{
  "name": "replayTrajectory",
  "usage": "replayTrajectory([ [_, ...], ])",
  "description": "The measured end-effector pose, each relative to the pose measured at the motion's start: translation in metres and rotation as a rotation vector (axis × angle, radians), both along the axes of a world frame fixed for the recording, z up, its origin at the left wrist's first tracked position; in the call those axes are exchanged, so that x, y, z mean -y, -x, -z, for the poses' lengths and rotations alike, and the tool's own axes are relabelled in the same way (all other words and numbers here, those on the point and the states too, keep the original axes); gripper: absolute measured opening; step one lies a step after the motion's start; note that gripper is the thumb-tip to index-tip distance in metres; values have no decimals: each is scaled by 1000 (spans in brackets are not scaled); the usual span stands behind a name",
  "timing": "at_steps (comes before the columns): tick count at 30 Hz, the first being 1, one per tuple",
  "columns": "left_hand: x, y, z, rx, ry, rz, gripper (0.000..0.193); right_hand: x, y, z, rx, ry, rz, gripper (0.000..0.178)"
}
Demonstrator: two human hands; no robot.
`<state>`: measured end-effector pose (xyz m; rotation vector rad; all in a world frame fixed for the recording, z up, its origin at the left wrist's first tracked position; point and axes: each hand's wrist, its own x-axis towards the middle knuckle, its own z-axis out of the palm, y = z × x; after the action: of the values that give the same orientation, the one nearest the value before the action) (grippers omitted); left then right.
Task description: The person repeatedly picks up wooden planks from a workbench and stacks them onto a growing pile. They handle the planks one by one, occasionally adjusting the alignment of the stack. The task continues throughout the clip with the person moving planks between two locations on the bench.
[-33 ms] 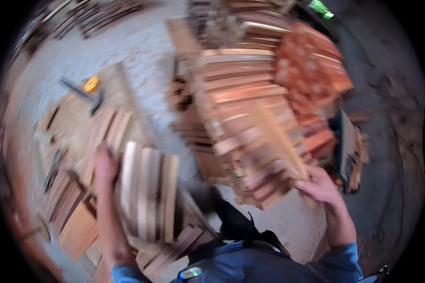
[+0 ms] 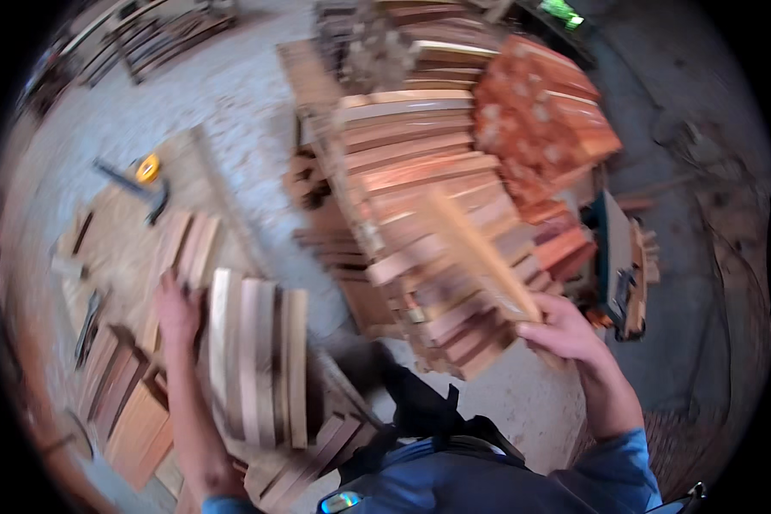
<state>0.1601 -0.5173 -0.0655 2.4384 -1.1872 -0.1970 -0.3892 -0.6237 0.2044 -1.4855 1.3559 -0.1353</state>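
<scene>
In my right hand (image 2: pixel 565 330) is the near end of a long, light-brown wooden slat (image 2: pixel 480 257), the thumb lying across it. This slat slants up and away over a large stack of reddish-brown wooden pieces (image 2: pixel 420 154). My left hand (image 2: pixel 178 313) is lowered at several wooden slats (image 2: pixel 195 244) on the left. Its fingers are partly hidden and blurred, so their grip is unclear. Just right of that hand stands a row of pale and brown boards (image 2: pixel 261 360). More brown wood blocks (image 2: pixel 141 424) lie near my left forearm.
A hammer (image 2: pixel 133 182) and a yellow tape measure (image 2: pixel 148 168) lie on the tan board (image 2: pixel 116 227) at the left, with pliers-like tool (image 2: pixel 86 325) nearer. Beyond the stack is a red-orange patterned bundle (image 2: pixel 531 120). A dark-green-edged box (image 2: pixel 612 257) stands at the right.
The whole scene has shifted slightly left in view as the camera turned. My right hand keeps the slat; my left hand stays at the slats.
</scene>
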Motion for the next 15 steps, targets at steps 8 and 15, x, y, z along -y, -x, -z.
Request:
replayTrajectory([
  [8,4,178,-193,120,289,503,78,38,10,-6,-272,536,-638,40],
  [15,-9,314,-219,99,79,791,54,52,16,17,-223,752,-1131,45],
])
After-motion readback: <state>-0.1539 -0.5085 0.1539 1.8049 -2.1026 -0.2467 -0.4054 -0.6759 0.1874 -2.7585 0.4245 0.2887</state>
